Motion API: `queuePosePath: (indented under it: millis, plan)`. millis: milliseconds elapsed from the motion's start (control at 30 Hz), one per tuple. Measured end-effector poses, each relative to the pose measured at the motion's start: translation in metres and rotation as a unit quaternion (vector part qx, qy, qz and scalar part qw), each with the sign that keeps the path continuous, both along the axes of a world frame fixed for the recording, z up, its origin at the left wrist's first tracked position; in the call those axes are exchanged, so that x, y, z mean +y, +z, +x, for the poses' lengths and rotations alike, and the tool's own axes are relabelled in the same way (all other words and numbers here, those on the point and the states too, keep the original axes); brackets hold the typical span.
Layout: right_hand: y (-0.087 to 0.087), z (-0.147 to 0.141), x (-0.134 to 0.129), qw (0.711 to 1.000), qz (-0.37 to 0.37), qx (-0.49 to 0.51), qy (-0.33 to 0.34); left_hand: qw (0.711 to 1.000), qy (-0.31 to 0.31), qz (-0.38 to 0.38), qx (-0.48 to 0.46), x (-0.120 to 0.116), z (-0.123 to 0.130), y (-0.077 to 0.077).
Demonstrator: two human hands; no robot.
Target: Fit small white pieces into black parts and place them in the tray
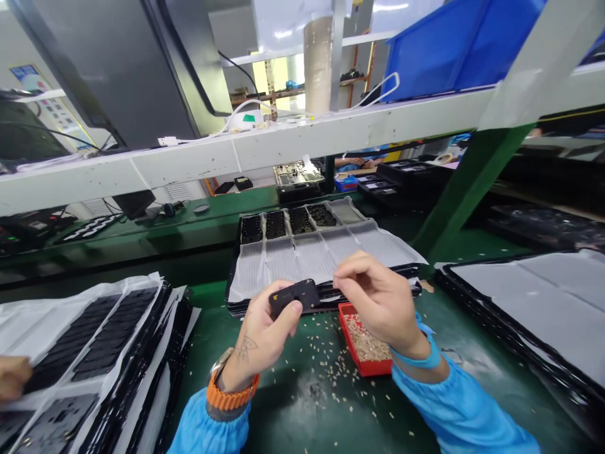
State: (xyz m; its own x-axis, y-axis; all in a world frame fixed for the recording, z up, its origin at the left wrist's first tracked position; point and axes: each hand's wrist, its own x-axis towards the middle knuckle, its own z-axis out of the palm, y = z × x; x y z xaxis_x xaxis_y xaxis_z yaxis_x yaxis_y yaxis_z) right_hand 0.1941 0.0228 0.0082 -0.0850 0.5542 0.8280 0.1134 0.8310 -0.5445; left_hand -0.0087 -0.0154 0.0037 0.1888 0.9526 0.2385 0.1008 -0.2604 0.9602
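Note:
My left hand (262,337) holds a flat black plastic part (299,295) between thumb and fingers, tilted over the green table. Small gold spots show on the part's face. To its right, my right hand (380,299) is raised with thumb and forefinger pinched together, apart from the part. What sits in that pinch, if anything, is too small to make out. Partly behind the right hand lies a red tray (377,367) filled with small beige pieces (366,340). More of these pieces are scattered on the table (293,403) between my forearms.
Ahead is a stack of lined trays (326,249) with several black parts in its back row. Other stacked trays stand left (137,384) and right (534,296). Another person's hand (13,377) reaches in at far left. A white shelf beam (293,142) crosses overhead; a green post (472,189) slants at right.

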Motion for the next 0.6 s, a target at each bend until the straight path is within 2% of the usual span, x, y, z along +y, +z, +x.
queuePosePath:
  millis: [33, 167, 267, 433, 500, 600]
  plan:
    - [-0.001, 0.0, 0.001, 1.0, -0.031, 0.004, 0.001, 1.0, -0.006, 0.005, -0.004, 0.001, -0.001, -0.002]
    - [-0.005, -0.005, 0.006, 0.991, -0.103, 0.004, 0.081, 1.0, -0.02, 0.008, -0.017, 0.003, 0.0, -0.009]
    - [-0.006, -0.008, 0.006, 0.98, -0.168, 0.013, 0.104, 0.999, -0.021, 0.012, -0.042, 0.004, 0.001, -0.014]
    - [-0.008, -0.014, 0.001, 0.929, -0.278, -0.03, 0.243, 0.989, -0.078, -0.004, -0.121, 0.006, 0.002, -0.016]
    - [-0.009, -0.018, -0.001, 0.915, -0.311, -0.037, 0.253, 0.987, -0.078, -0.018, -0.14, 0.007, 0.003, -0.015]
    - [-0.009, -0.021, -0.003, 0.915, -0.334, -0.049, 0.223, 0.993, -0.019, -0.03, -0.112, 0.009, 0.005, -0.013]
